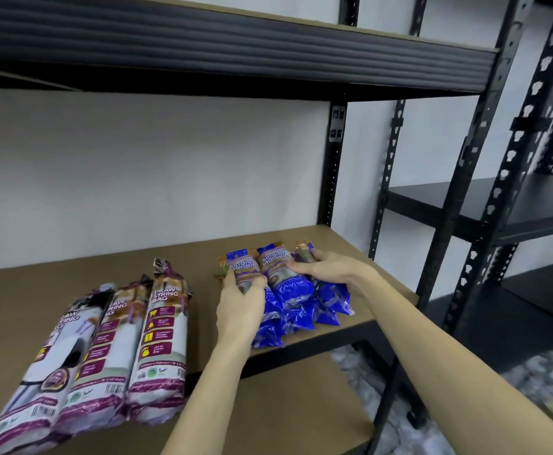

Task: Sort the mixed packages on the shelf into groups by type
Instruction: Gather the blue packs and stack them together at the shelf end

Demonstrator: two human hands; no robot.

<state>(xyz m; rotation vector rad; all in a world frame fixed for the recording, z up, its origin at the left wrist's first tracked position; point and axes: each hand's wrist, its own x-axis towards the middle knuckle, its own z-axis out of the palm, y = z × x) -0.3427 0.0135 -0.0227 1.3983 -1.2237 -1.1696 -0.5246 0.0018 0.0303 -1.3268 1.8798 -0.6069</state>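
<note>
Three blue packages [289, 292] lie side by side near the right end of the brown shelf board [71, 284]. My left hand [239, 307] grips the left side of the leftmost blue package. My right hand [330, 269] presses on the rightmost one, fingers curled over its top. Three white and purple drawstring bag packages [157, 349] lie in a row on the left part of the same board, apart from both hands.
The dark beam of the upper shelf [235, 50] hangs overhead. Black perforated uprights [465, 192] stand at the right, with a second black rack [514, 205] beyond. A lower brown shelf [285, 415] shows below the board's front edge.
</note>
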